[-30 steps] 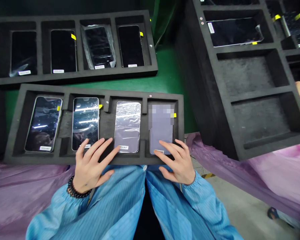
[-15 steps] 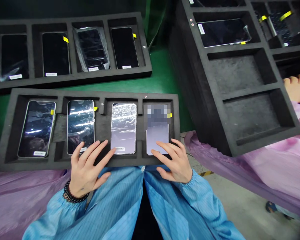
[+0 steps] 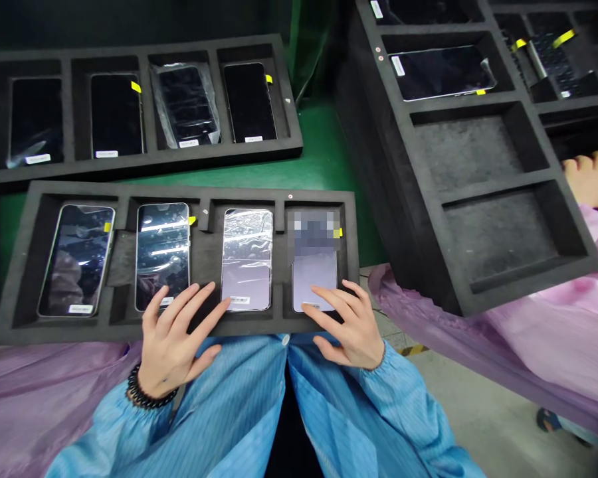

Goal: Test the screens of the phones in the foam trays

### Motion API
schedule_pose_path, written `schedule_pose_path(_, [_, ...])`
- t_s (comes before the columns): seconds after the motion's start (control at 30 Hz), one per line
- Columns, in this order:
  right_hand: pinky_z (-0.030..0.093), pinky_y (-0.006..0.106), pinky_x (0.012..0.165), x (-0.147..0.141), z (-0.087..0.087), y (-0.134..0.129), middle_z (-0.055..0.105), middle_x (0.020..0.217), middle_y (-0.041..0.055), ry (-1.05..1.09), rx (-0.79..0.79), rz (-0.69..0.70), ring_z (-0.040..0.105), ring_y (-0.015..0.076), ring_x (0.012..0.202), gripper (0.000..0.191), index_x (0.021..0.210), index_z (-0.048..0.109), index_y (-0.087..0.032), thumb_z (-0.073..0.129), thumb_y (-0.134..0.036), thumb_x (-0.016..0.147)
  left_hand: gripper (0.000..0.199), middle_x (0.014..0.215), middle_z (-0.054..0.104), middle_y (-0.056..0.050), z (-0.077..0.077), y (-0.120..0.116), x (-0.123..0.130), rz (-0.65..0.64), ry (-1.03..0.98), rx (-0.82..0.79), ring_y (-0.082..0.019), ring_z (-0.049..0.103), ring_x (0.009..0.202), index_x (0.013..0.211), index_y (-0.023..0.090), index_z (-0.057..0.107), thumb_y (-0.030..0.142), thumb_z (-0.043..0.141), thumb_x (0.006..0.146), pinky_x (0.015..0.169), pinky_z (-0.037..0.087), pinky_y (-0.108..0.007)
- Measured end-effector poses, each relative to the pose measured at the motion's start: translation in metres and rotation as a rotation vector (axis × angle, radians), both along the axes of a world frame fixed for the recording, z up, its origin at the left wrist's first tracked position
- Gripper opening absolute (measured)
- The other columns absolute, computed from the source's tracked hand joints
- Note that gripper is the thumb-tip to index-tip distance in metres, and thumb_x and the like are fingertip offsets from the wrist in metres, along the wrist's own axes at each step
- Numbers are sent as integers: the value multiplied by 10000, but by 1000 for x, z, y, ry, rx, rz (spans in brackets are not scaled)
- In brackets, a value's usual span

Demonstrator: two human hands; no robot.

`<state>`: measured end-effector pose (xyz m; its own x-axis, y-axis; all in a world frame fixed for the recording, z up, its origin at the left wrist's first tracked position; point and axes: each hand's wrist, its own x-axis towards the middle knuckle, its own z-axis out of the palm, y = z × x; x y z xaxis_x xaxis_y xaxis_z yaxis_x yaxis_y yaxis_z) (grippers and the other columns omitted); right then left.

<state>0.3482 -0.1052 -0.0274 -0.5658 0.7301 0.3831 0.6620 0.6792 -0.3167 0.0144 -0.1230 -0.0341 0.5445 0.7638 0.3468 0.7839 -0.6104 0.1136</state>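
Evidently, your open left hand (image 3: 172, 338) has the filmed phone (image 3: 246, 255) at two o'clock in the tray (image 3: 70, 332); your open right hand (image 3: 353, 328), the end phone (image 3: 313, 275) at eleven. Careless fingertip pressure could smudge either.

Place: factory or workshop, phone work by the look of it.
Trays (image 3: 346, 199): black foam, compartmented, two at front and left, more at right.
Phones (image 3: 247, 265): one per filled compartment, several with white labels, yellow tabs.
Desk (image 3: 259, 176): green top.
Smock (image 3: 219, 411): blue, fine-striped, on the wearer.
Neighbours: pink-purple clothing (image 3: 543, 338) close on both sides.
Floor (image 3: 471, 398): grey, with yellow-and-black stripe (image 3: 412, 350).
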Motion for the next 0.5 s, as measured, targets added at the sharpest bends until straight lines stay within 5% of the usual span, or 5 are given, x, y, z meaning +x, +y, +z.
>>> schedule_pose_path(0.5, [388,481,1099,2,1,-1,677,1308,118,36,-11,10,609,238,1103,389,1234,662,-202,458,-373,950,637,1548,449,-173,3,-1,0,16,-16,-20,-332,427,1426,1576,208,369,496,326,1009,1257,183,-543])
